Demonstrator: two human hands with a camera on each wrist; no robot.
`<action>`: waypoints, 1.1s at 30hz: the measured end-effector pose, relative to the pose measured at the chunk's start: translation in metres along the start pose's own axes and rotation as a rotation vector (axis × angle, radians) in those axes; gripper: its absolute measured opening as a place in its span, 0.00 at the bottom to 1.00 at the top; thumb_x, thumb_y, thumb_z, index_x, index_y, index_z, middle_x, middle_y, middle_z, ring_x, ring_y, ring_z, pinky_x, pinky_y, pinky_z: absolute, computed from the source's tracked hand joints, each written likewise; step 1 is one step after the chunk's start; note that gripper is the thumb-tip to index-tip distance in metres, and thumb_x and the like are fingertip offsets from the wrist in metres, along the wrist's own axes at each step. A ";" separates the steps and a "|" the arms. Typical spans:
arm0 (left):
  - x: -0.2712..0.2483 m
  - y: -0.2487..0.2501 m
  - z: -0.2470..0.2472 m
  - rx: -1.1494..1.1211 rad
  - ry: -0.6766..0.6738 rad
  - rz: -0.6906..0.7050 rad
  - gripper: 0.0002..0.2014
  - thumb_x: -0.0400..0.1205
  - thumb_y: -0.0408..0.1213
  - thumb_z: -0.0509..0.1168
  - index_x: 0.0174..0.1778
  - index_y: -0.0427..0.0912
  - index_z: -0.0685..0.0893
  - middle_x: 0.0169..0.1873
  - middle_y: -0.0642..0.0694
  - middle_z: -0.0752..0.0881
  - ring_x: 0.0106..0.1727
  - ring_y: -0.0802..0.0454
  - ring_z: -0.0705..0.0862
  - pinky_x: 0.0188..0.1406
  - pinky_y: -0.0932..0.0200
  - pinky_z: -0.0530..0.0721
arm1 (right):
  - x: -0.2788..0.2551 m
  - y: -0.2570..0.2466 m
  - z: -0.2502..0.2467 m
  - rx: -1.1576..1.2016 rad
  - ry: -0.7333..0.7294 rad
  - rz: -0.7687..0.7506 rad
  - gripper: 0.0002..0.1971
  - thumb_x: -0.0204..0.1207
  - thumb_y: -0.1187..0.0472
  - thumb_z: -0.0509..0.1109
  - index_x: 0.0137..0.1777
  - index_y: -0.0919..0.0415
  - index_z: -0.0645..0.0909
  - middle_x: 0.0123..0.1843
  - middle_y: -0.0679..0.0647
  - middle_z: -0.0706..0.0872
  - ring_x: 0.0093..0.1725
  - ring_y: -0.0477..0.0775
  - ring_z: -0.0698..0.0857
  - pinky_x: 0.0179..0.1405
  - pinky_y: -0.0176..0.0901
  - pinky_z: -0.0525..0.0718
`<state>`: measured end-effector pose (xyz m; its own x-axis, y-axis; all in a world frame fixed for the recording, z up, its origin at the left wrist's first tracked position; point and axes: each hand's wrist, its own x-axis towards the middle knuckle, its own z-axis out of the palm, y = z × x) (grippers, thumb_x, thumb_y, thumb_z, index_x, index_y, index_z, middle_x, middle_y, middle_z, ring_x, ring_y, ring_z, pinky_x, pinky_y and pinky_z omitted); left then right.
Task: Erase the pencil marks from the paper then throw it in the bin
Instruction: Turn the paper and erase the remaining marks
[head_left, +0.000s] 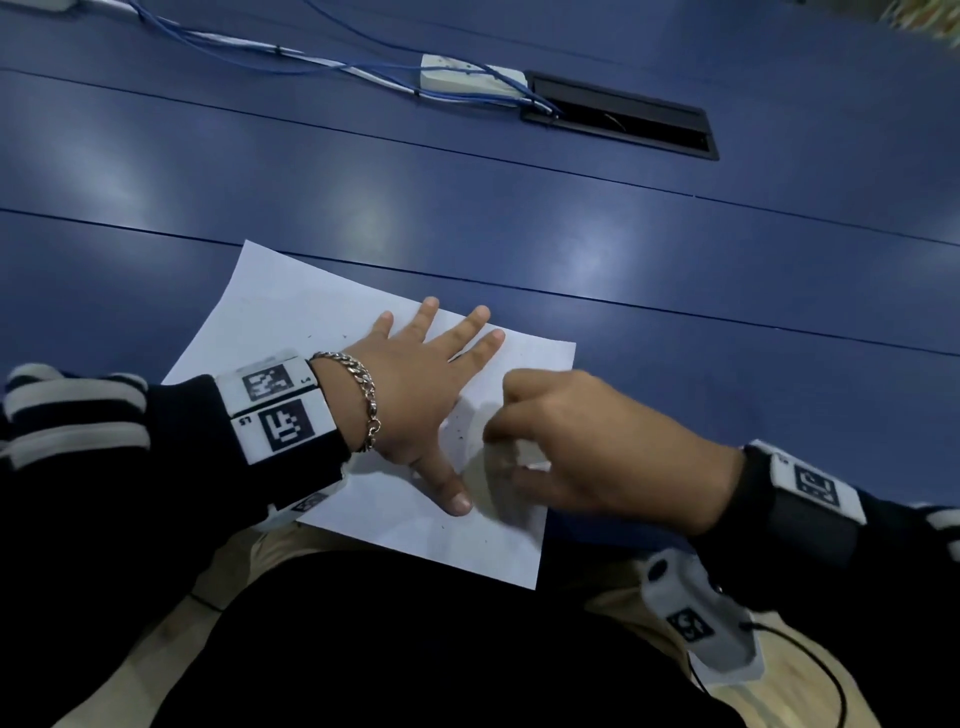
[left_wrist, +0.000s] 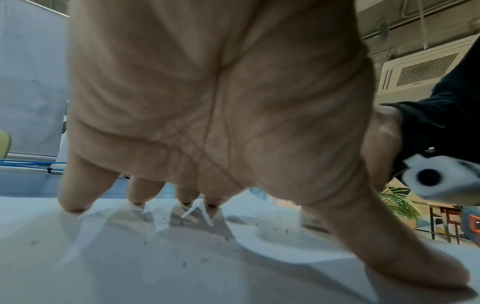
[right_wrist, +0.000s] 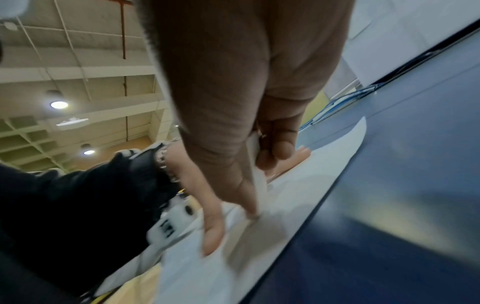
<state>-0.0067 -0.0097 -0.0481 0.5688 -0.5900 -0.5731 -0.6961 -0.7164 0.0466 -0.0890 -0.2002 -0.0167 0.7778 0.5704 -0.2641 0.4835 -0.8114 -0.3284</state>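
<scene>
1. Head view: the white rectangular sheet of paper (head_left: 291, 317) lies flat on the blue laminate table (head_left: 675, 249), turned askew — its long axis runs from the far left corner toward the near right corner, which overhangs the table edge above the person's lap. The left hand (head_left: 415, 395) lies on the sheet with fingers straight and spread, pinning it. The right hand (head_left: 582, 447) is just beside the left thumb, fingers curled down at the paper; it is blurred here, and what it holds is not clear. Dark crumbs dot the sheet and no bold pencil marks show, so I judge the erasing well along but not finished. No bin is in sight, and the throwing away is not yet done.

2. Left wrist view: the palm and straight fingertips (left_wrist: 75, 203) press the sheet, where it buckles into small creases. Grey eraser crumbs (left_wrist: 184, 264) are scattered across it.

3. Right wrist view: the thumb and curled fingers (right_wrist: 280, 152) pinch a small white rubber eraser (right_wrist: 255, 164) — its long axis points steeply down at the sheet, lower end at or very near the surface. The sheet's edge runs alongside the table edge, away from the camera.
</scene>
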 end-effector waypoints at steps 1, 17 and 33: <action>0.000 0.000 0.000 0.002 0.002 0.001 0.83 0.52 0.86 0.71 0.87 0.54 0.21 0.86 0.54 0.21 0.90 0.33 0.29 0.88 0.25 0.46 | 0.004 0.006 -0.005 -0.006 0.014 0.025 0.12 0.72 0.48 0.74 0.53 0.50 0.89 0.44 0.43 0.74 0.42 0.50 0.80 0.42 0.45 0.81; -0.008 0.004 0.002 -0.042 0.044 0.007 0.77 0.58 0.88 0.66 0.91 0.53 0.31 0.89 0.52 0.27 0.90 0.33 0.32 0.89 0.28 0.46 | -0.017 0.050 -0.009 0.056 0.339 0.374 0.16 0.76 0.46 0.77 0.61 0.47 0.88 0.53 0.43 0.87 0.54 0.49 0.85 0.56 0.42 0.82; -0.005 0.008 0.005 -0.049 0.060 -0.074 0.65 0.64 0.87 0.63 0.86 0.72 0.28 0.87 0.52 0.21 0.89 0.23 0.35 0.88 0.25 0.50 | 0.012 0.042 -0.010 0.057 0.305 0.311 0.14 0.78 0.44 0.73 0.58 0.48 0.89 0.50 0.44 0.85 0.51 0.50 0.84 0.52 0.47 0.83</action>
<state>-0.0175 -0.0106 -0.0486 0.6441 -0.5553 -0.5261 -0.6302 -0.7750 0.0465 -0.0550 -0.2286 -0.0248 0.9700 0.2293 -0.0809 0.1915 -0.9254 -0.3270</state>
